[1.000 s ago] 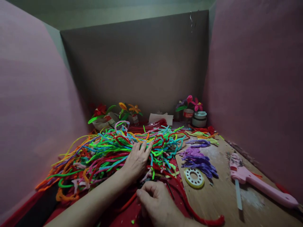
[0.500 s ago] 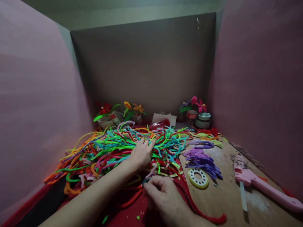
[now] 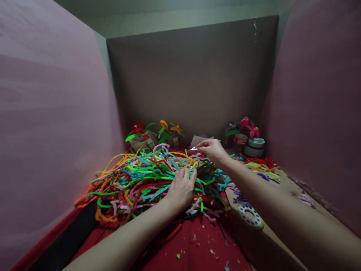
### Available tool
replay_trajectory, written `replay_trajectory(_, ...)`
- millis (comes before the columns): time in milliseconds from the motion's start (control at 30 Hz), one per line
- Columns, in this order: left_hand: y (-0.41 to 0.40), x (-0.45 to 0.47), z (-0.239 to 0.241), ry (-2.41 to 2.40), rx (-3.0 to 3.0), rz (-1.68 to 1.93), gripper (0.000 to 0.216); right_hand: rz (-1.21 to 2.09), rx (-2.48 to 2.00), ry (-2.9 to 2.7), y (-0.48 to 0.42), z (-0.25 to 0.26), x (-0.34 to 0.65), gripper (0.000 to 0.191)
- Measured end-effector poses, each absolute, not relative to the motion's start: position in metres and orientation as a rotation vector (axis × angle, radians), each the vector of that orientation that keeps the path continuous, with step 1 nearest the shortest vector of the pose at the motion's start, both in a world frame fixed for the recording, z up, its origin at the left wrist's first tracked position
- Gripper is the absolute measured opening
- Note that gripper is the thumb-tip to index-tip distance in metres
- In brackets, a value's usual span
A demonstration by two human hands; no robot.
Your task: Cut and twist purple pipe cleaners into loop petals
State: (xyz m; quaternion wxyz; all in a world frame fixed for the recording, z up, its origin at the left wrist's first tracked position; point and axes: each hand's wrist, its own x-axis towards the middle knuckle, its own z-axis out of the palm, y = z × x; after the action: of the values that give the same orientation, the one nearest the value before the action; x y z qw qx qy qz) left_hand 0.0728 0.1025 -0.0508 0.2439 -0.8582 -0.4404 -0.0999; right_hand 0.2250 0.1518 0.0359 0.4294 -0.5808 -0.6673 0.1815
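My left hand (image 3: 182, 188) lies palm down on a big tangled heap of pipe cleaners (image 3: 158, 169) in green, blue, red, orange and pink. Its fingers are stretched out and slightly spread over the strands. Beyond the heap, my right hand (image 3: 213, 149) reaches to the back, thumb and fingertips pinched together at a shiny clear plastic bag (image 3: 194, 149) with red in it. The fingertips meet the bag's edge; how firmly they grip it is hard to see. My right forearm crosses above the board on the right.
Pipe-cleaner flowers (image 3: 176, 129) stand in small containers along the back, near a lidded jar (image 3: 254, 147) and white paper (image 3: 201, 140). A yellow-rimmed tape roll (image 3: 250, 216) lies on the brown board (image 3: 270, 231). Scraps dot the red cloth (image 3: 203, 244). Pink panels flank both sides.
My right hand has moved from the front of the heap to the plastic bag at the back. My left hand stays on the heap. The view has turned slightly left; the pink glue gun is now hidden.
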Motion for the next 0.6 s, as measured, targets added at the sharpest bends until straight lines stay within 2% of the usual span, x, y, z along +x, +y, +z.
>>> replay_trajectory(100,0.102,0.073,-0.052,-1.203,-2.323,-0.277,0.07,0.465,-1.507,-1.78,0.183,0.031,0.203,0.02)
replay_trajectory(233,0.1,0.073,-0.05,-1.228,-2.33,-0.276,0.081,0.506,-1.579,-1.968,0.212,0.025,0.171,0.018)
replay_trajectory(433,0.103,0.07,-0.059,-1.238,-2.383,-0.156,0.058,0.498,-1.601,-2.265,0.226,0.004,0.143,0.03)
replay_trajectory(600,0.104,0.07,-0.065,-1.314,-2.381,-0.256,0.06,0.328,-1.624,-2.277,0.224,0.002,0.139,0.021)
